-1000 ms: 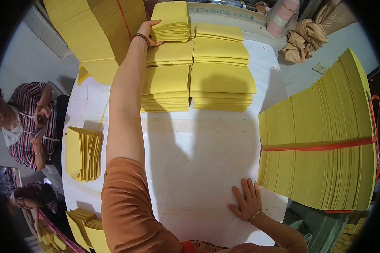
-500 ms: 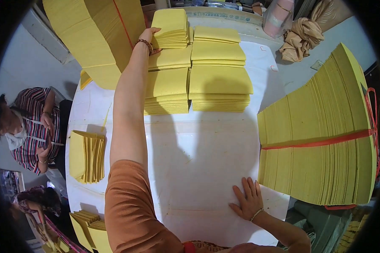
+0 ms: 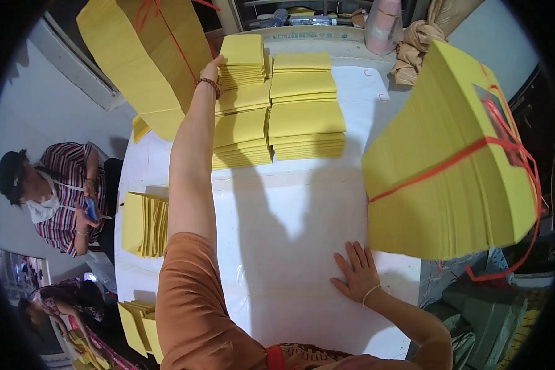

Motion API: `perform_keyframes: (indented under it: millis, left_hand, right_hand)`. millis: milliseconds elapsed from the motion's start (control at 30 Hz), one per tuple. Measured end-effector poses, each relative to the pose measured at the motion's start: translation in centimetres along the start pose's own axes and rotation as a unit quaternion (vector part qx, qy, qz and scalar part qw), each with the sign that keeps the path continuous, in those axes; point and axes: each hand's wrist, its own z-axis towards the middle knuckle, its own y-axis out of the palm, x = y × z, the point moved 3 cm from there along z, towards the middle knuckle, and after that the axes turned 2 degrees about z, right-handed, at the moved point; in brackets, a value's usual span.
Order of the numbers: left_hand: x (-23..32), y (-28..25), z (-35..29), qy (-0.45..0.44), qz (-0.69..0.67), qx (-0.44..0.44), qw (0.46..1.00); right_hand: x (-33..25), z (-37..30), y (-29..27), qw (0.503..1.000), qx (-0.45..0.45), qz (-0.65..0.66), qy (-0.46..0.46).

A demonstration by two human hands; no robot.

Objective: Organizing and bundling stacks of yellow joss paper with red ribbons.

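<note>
My left hand (image 3: 211,73), with a beaded bracelet at the wrist, grips the left edge of a small stack of folded yellow paper (image 3: 243,50). That stack rests on the far left of two columns of similar yellow stacks (image 3: 307,117). The thumb shows at the stack's upper edge, while the other fingers are mostly hidden. My right hand (image 3: 357,274) lies flat on the white-covered table (image 3: 296,246), fingers spread, holding nothing. Just beyond it stands a tall yellow paper bundle (image 3: 435,179) tied with red ribbon.
Another large tied yellow bundle (image 3: 148,55) stands at the far left. Smaller yellow stacks (image 3: 145,223) line the table's left side. Two other people are beyond that edge; one in a striped top (image 3: 68,179) holds a phone. A pink roll (image 3: 383,24) stands at the back.
The view has shifted, showing more of the right bundle's outer face and its loose ribbon. My left hand stays at the small stack; my right hand stays flat on the table.
</note>
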Motion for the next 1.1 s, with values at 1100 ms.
perform_keyframes:
  millis: [1100]
  left_hand:
    - [17.7, 36.7, -51.3, 0.719, 0.407, -0.192, 0.53]
  right_hand:
    - [12.9, -12.4, -21.7, 0.857, 0.483, 0.177, -0.008]
